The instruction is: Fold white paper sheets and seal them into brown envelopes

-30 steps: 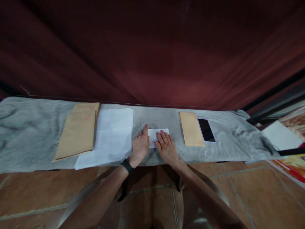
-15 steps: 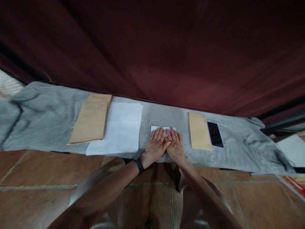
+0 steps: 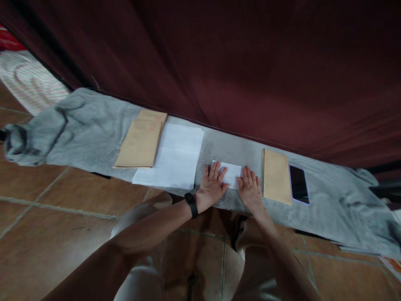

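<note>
A small folded white paper (image 3: pixel 232 174) lies on the grey cloth (image 3: pixel 233 146) in front of me. My left hand (image 3: pixel 212 184), with a dark band on its wrist, rests flat on the paper's left end, fingers spread. On the right end lies my right hand (image 3: pixel 249 187), its fingers stretched out and palm down. Between the hands the middle of the paper shows. Larger white sheets (image 3: pixel 181 156) lie to the left of my left hand. Just right of my right hand is a brown envelope (image 3: pixel 276 177), with another edge showing under it.
More brown envelopes (image 3: pixel 140 142) overlap the white sheets at the left. A phone (image 3: pixel 299 184) with a purple edge lies beside the right envelope. Behind the cloth-covered surface hangs a dark red curtain (image 3: pixel 219 96). Brown floor tiles (image 3: pixel 84 234) show below.
My hands have slid apart from the middle of the small paper toward its two ends, uncovering its centre. The whole view has tilted and shifted.
</note>
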Motion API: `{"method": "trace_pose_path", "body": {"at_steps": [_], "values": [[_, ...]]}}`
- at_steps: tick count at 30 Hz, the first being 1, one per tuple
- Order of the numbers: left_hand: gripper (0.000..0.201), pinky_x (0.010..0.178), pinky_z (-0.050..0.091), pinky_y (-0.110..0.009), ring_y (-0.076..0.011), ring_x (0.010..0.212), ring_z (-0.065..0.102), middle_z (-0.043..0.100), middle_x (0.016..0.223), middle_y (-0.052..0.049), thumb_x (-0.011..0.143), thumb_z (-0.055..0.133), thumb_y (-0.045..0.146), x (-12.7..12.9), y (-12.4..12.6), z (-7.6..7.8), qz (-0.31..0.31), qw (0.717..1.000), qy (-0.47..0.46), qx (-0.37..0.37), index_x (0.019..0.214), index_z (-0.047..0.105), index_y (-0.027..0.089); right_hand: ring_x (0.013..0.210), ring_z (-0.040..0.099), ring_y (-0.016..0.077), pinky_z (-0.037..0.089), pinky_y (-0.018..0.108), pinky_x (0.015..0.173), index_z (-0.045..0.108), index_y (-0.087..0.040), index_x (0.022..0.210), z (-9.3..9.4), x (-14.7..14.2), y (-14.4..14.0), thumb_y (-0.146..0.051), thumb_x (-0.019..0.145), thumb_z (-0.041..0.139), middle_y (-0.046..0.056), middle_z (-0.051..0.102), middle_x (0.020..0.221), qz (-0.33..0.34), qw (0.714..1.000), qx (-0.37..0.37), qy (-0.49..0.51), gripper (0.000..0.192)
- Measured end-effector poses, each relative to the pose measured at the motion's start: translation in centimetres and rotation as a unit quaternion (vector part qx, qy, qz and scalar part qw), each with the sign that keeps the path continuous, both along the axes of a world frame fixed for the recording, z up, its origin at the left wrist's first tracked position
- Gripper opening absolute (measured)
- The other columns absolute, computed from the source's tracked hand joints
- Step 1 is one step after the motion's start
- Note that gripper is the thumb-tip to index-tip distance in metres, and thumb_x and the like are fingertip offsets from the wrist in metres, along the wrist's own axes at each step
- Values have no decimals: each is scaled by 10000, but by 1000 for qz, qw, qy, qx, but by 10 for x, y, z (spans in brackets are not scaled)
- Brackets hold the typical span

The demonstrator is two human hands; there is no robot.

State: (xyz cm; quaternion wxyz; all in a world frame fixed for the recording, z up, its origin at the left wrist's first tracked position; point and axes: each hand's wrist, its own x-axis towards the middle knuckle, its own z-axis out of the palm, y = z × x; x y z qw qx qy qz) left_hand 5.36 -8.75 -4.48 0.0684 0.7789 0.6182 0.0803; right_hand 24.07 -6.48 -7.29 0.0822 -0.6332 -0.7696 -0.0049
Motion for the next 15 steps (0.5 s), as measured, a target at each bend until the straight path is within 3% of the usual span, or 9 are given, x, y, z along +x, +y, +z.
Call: {"method": "trace_pose_path", "body": {"at_steps": [8,15], "values": [[786,1208,169,-619,-405,1538,147,153,1660,-240,971,439,575,2,-4,5,58,997,30,-37,1580,278,104,1513,277,288,264,502,1212,271,-128,1594,2,3,-1,-380,1067,228,119,326,1635,-4,1000,3,-19,586],[818,1216,148,-608,-411,1534,160,176,1648,-265,973,416,588,1,-4,8,49,997,47,-41,1572,270,51,1500,300,305,273,512,1208,309,-91,1573,1,4,-1,-403,1065,251,160,357,1613,-6,1000,26,10,599]]}}
